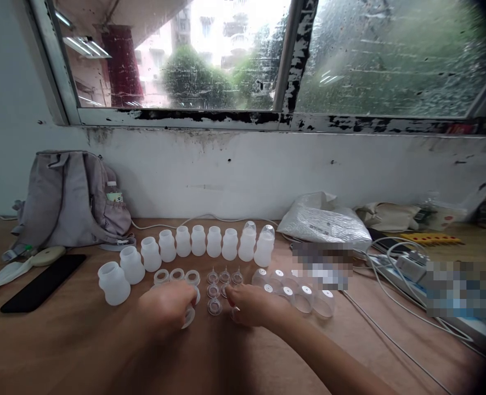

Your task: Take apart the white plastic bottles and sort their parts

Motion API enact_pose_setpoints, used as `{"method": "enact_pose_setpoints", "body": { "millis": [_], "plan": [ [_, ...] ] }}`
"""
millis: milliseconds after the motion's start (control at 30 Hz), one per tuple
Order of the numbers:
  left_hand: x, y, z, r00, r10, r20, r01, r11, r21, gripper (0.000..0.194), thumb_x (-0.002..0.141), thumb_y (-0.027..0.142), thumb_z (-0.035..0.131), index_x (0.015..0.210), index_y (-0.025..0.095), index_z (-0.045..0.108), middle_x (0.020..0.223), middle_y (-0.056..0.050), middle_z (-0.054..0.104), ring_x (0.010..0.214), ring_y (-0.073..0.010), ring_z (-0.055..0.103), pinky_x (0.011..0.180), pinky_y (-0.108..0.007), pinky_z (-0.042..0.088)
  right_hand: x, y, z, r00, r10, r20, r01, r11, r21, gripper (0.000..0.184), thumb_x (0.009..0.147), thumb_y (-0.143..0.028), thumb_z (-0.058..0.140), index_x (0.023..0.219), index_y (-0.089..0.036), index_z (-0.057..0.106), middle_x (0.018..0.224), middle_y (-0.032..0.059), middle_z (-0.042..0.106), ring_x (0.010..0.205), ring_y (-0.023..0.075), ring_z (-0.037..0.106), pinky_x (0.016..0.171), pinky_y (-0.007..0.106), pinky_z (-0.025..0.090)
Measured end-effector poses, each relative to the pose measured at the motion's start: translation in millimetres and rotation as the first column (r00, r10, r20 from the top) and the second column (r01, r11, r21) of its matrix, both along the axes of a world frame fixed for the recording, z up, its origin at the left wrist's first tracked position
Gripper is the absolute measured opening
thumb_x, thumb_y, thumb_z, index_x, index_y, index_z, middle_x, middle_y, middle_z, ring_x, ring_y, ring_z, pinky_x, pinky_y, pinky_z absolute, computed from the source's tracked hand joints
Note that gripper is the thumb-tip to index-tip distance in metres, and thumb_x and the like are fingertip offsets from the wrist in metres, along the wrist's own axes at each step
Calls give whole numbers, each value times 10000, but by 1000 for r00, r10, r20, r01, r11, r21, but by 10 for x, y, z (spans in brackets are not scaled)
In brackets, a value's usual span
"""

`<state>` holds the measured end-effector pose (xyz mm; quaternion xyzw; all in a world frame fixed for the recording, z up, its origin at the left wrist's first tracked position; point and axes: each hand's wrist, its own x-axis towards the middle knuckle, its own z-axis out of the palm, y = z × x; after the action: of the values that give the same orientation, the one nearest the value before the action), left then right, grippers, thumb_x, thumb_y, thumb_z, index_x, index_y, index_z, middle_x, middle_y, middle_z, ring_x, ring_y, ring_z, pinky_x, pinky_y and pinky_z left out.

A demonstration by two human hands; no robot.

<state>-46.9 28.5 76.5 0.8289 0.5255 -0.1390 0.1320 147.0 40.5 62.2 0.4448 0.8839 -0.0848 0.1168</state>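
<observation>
My left hand is over the group of white collar rings, its fingers curled down on a ring at the near edge. The hand hides some of the rings. My right hand reaches in from the right, with fingers and thumb pinched at a clear bottle nipple, mostly covered. Beside it, several more clear nipples stand on the table. Behind both hands, white bottles form a curved row, mostly without tops. Two bottles at its right end wear clear domed caps.
Several clear caps lie right of the right hand. A black flat pad and a grey backpack are at the left. A silvery plastic bag rests by the wall. White cables cross the table's right side.
</observation>
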Motion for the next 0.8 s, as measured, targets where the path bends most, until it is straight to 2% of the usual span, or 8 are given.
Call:
{"method": "enact_pose_setpoints", "body": {
  "millis": [100,200,500,667,800],
  "plan": [
    [28,-5,27,999,35,-8,-35,999,-20,324,588,153,530,886,265,588,906,-28,596,858,-220,560,698,-314,434,-1,17,-29,1000,6,-6,-6,1000,-7,291,663,-160,504,949,-135,553,872,112,634,793,244,612,556,263,409],
    [66,-18,91,997,68,-45,-70,997,-44,337,564,106,525,865,242,593,936,-39,589,904,-233,553,725,-313,429,10,42,-46,999,14,-45,-14,1000,20,301,683,-167,493,980,-142,541,884,110,629,818,242,604,595,275,420],
    [137,0,175,981,111,-156,-113,994,-2,289,535,87,545,814,161,556,942,-102,590,881,-294,564,691,-362,431,26,112,-150,997,-3,-83,4,1000,16,414,646,-200,584,1046,-129,505,935,121,606,874,239,577,673,284,417],
    [75,67,219,973,151,-172,-156,988,-18,327,504,143,637,820,171,559,938,-86,606,880,-281,569,695,-331,434,36,117,-107,995,-63,-74,64,998,9,422,635,-262,625,1028,-157,514,943,108,602,880,239,575,679,285,416],
    [-11,129,195,965,193,-180,-200,980,-21,403,466,231,697,841,170,565,958,-90,604,862,-269,574,688,-318,442,44,114,-38,995,-70,-68,72,997,27,381,639,-271,633,990,-162,534,917,106,613,858,242,585,657,280,417]
  ]
}}
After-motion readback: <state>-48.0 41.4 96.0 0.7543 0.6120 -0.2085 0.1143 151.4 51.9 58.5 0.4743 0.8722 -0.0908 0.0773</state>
